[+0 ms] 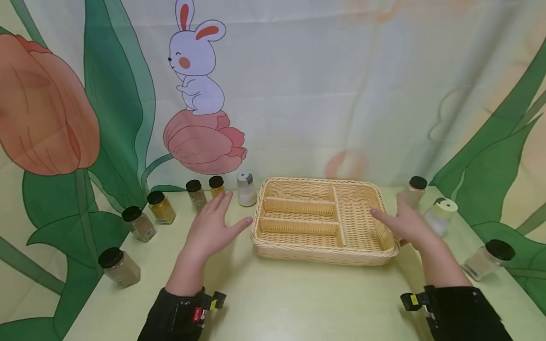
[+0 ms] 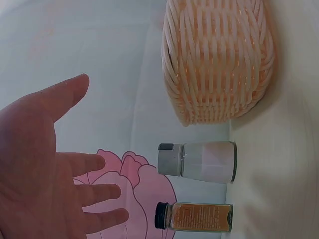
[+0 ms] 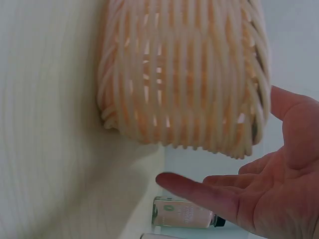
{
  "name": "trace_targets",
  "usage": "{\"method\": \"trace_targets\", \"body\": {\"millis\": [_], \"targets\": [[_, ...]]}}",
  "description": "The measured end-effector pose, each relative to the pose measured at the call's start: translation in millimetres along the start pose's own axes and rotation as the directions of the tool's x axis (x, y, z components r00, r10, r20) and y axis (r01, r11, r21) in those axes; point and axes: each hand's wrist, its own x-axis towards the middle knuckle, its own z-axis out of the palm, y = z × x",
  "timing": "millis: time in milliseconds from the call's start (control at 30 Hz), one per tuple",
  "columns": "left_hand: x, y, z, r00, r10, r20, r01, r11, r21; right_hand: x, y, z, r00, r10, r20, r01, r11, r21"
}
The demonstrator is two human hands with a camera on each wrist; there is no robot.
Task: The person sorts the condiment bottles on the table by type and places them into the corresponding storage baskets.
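A woven basket [image 1: 298,255] with dividers sits on the table, also seen from its ends in the left wrist view [image 2: 214,64] and right wrist view [image 3: 174,74]. Left of it, my left hand [image 1: 213,232] is held with fingers spread and nothing in its grasp. Behind that hand stand a white shaker [image 2: 204,162] and a spice jar with a black lid [image 2: 199,217]. At the basket's right end is my right hand [image 1: 407,220], its thumb over the rim and fingers extended outside. Whether the thumb touches the rim cannot be told.
More black-lidded jars stand at left, including a yellow one [image 1: 162,208] and a brownish one [image 1: 121,270]. On the right are a jar [image 1: 414,194] behind my hand, a shaker with a pale-green cap [image 1: 441,215] and a tilted-looking jar [image 1: 486,260]. A printed curtain [image 1: 290,94] hangs behind.
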Motion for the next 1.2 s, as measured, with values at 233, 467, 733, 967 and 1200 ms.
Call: {"method": "trace_targets", "body": {"millis": [233, 467, 733, 967, 1200], "targets": [[0.4, -2.1, -0.5, 1.0, 0.004, 0.005, -0.004, 1.0, -0.003, 12, 7, 7.8, 0.998, 0.045, 0.032, -0.044, 0.999, -0.025], [-1.3, -4.6, -1.0, 1.0, 0.009, -0.001, -0.009, 1.0, -0.009, 21, 11, 11.7, 0.997, 0.027, 0.071, -0.02, 0.995, -0.098], [0.0, -4.1, -1.7, 1.0, 0.012, -0.008, -0.012, 1.0, -0.002, 22, 14, 11.7, 0.997, 0.014, 0.08, -0.008, 0.997, -0.076], [0.2, -2.2, -2.4, 1.0, 0.0, -0.013, 0.0, 1.0, -0.003, 20, 14, 8.9, 0.994, 0.02, 0.11, -0.015, 0.999, -0.047], [-0.8, 1.0, -3.9, 1.0, -0.014, -0.02, 0.014, 1.0, -0.003, 16, 15, 6.6, 0.992, -0.004, 0.123, 0.004, 1.0, 0.0]]}}
